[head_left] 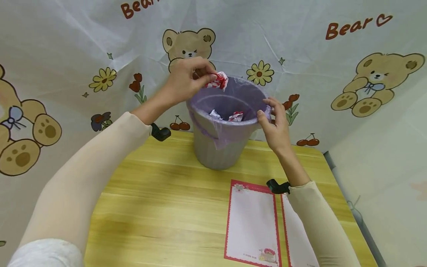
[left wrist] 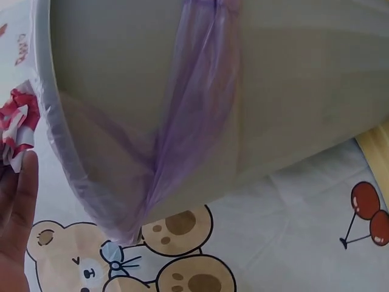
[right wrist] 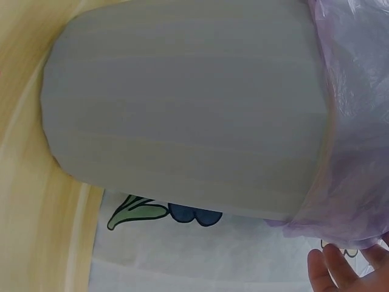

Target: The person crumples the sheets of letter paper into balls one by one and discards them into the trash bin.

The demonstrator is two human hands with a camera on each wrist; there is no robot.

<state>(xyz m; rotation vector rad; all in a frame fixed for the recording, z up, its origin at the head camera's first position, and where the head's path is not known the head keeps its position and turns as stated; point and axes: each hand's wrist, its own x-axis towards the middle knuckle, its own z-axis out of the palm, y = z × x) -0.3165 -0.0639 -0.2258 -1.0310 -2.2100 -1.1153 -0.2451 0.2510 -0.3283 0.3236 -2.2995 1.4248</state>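
Note:
Above the back left of the bin's rim, my left hand (head_left: pixel 191 78) pinches a crumpled red-and-white paper (head_left: pixel 218 81) between thumb and fingers. The same crumpled paper (left wrist: pixel 19 125) shows at the left edge of the left wrist view. A grey trash bin (head_left: pixel 217 152) stands upright, lined with a thin purple bag (head_left: pixel 221 135) folded over its rim. My right hand (head_left: pixel 277 126) grips the rim on the right side, thumb in front and fingers behind. Inside the bin lie crumpled papers, one whitish (head_left: pixel 215 114) and one red and white (head_left: pixel 236 116).
Two red-bordered paper sheets (head_left: pixel 251 222) lie flat on the yellow wooden table (head_left: pixel 160 207) in front of the bin, the right one partly under my forearm. Behind the bin hangs a bear-print cloth (head_left: pixel 233 33). A dark wrist camera (head_left: pixel 278 186) sits at each wrist.

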